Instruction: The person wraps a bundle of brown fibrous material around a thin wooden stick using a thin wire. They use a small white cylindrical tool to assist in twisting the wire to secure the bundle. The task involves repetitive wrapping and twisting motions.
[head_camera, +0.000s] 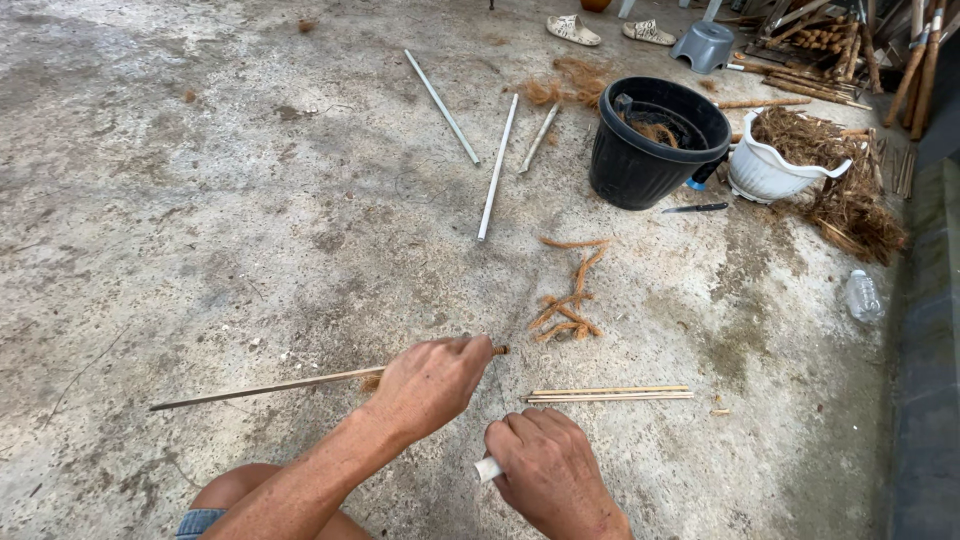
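We have our left hand closed around a thin stick whose long axis runs out leftward, while our right hand, just beside it, is fisted on a white tube.

an outdoor craft yard: stained concrete floor, coir-filled black tub, stacked sticks, scattered fibre strands.

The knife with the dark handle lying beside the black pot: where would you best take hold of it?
By the dark handle of the knife, the end nearest the black plastic pot. It lies flat on the concrete floor, its pale blade pointing toward the white basin. Probably come from above on the open near side, fingers across the handle, keeping off the blade.
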